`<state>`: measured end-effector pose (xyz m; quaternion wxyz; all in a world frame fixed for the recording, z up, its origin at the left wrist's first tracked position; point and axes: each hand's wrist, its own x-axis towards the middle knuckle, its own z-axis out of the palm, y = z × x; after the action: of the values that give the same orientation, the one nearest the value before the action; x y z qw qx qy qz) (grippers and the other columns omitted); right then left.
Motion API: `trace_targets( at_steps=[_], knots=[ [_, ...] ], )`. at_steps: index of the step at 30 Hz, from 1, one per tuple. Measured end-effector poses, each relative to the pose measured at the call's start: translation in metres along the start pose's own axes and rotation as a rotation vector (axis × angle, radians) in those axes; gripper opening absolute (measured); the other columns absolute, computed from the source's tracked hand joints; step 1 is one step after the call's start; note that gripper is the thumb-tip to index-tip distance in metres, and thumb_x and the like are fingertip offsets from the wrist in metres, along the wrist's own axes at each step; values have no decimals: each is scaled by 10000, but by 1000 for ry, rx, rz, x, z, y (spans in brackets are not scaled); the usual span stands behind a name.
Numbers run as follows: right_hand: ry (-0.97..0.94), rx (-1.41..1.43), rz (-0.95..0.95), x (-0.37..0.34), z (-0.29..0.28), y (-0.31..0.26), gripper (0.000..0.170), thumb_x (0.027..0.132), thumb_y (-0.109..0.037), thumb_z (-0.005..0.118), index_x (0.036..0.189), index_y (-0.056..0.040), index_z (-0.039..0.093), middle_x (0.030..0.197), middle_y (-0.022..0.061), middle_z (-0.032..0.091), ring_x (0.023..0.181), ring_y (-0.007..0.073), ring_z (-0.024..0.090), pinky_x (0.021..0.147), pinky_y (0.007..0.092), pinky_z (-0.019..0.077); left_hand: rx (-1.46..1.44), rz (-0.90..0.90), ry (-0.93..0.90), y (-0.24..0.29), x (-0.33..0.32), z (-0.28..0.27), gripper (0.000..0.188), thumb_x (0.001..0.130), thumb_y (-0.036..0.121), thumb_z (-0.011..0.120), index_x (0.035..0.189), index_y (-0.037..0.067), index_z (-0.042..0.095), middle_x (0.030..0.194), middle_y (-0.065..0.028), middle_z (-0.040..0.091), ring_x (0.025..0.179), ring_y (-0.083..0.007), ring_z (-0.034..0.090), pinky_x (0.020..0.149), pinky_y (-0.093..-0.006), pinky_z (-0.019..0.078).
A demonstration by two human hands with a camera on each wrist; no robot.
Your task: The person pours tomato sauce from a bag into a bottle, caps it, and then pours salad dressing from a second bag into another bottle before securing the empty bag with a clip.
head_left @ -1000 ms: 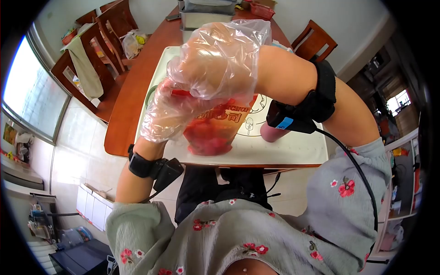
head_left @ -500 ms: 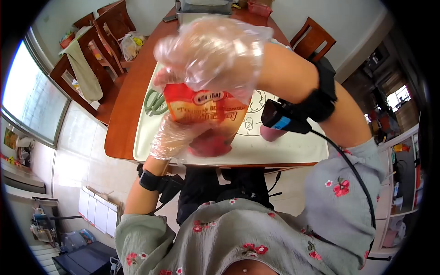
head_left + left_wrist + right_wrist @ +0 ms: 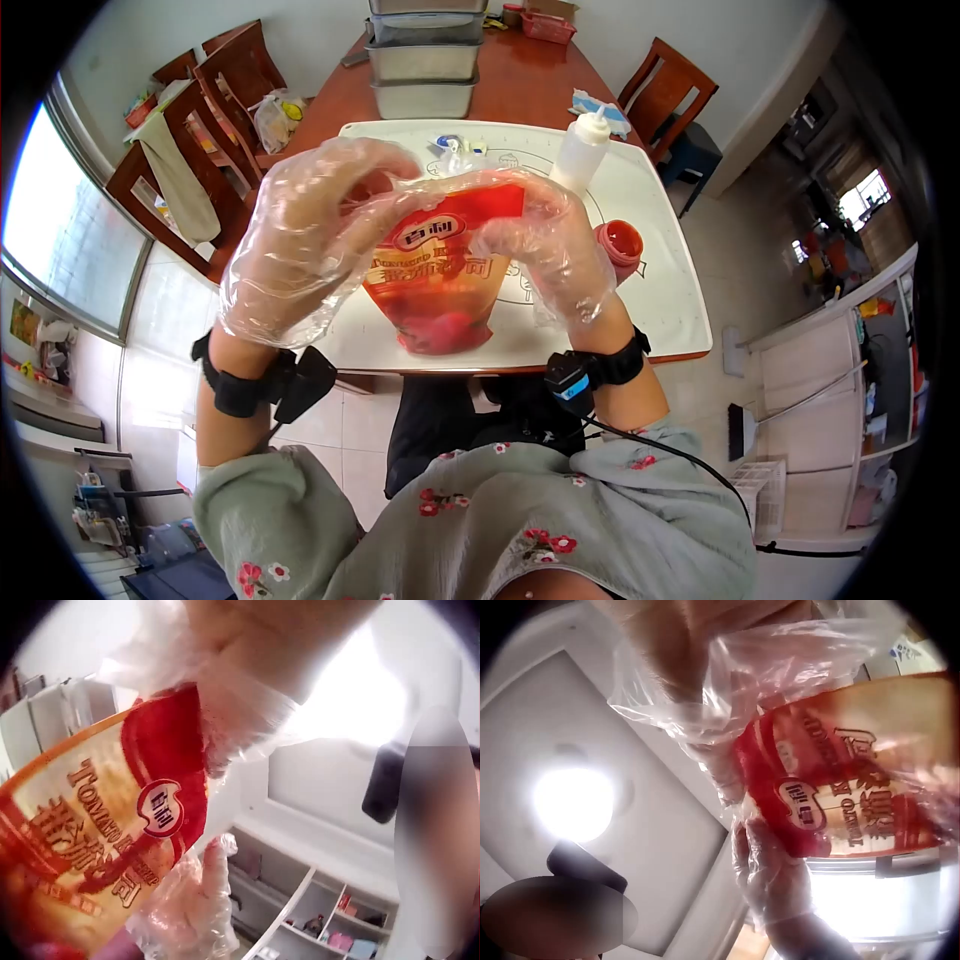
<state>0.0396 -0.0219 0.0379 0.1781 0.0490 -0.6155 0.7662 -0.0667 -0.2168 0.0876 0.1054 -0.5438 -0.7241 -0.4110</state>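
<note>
A red and yellow ketchup pouch (image 3: 440, 285) is upright over the near part of the white tray (image 3: 670, 300), left of the tray's middle, red end up, with its printed front towards the person. Both hands wear clear, crinkled plastic gloves. The right hand (image 3: 552, 245) pinches the pouch's upper right side, thumb across the front. The left hand (image 3: 305, 235) is at the pouch's upper left edge, over the tray's left side; through the shiny film I cannot tell whether its fingers pinch the pouch or merely touch it.

An uncapped jar (image 3: 621, 250), red inside the mouth, sits at the tray's right side, and a pale squeeze bottle (image 3: 582, 155) with a nozzle stands towards the tray's far right corner. A small wrapper (image 3: 460, 157) lies near the tray's far edge. Beyond the tray, metal containers (image 3: 425, 65) are stacked on the wooden bench (image 3: 525, 80).
</note>
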Motion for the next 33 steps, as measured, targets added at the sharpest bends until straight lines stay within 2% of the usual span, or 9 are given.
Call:
trace_targets(
  at_steps=[2,5,6,9,16,23,26,29,33],
  knots=[
    [-8,-15,22,5,3,-2,312,831,-67,740,1102,57,647,971,110,689,870,172,668,805,292,550,310,255,-76,2,8,-7,168,823,11,683,978,28,620,907,-115,654,797,-249,647,735,-359,523],
    [35,-12,23,12,10,-2,219,833,-56,733,1014,62,698,912,103,705,820,159,671,769,267,548,482,268,-182,16,16,-8,159,825,32,667,974,42,614,877,-141,632,810,-331,617,752,-400,506],
    [34,0,14,13,11,-1,208,831,-52,734,1001,64,702,909,104,707,815,156,670,757,262,547,462,425,-57,18,15,-6,138,826,55,657,951,43,598,827,-137,612,785,-347,600,725,-425,486],
    [23,42,-16,13,13,2,201,827,-47,736,987,70,704,891,108,711,804,151,668,732,259,547,421,378,-165,13,23,-4,154,796,9,635,937,48,585,798,-147,590,775,-369,583,701,-429,478],
    [-3,-31,42,5,8,30,219,832,-28,722,1028,59,681,906,115,711,844,166,675,772,282,558,431,378,-71,-2,17,3,241,721,-63,634,934,32,573,810,-159,583,765,-382,580,684,-448,486],
    [-29,-258,291,-22,-5,61,252,840,-20,705,1074,61,655,859,93,713,782,133,659,721,273,544,417,367,-101,-11,11,-2,270,706,-41,668,950,33,577,844,-161,591,768,-383,585,697,-441,495],
    [-63,-142,297,-22,1,38,226,848,-28,695,1052,65,668,845,92,713,784,139,664,727,271,543,406,358,-120,-9,12,-5,284,707,-30,675,966,36,579,856,-159,598,769,-380,589,698,-438,496],
    [-150,19,-4,-4,10,-2,203,862,-138,725,966,36,711,802,61,708,762,86,628,707,239,508,425,344,-170,-4,10,-7,306,714,-24,676,1000,37,585,895,-156,612,794,-374,596,714,-437,495],
    [-28,-386,-128,15,0,10,186,843,-181,738,882,0,726,729,68,697,643,124,605,637,265,485,509,512,-30,3,12,-8,265,726,-18,650,971,50,576,825,-129,627,748,-338,626,652,-399,521]
  ],
)
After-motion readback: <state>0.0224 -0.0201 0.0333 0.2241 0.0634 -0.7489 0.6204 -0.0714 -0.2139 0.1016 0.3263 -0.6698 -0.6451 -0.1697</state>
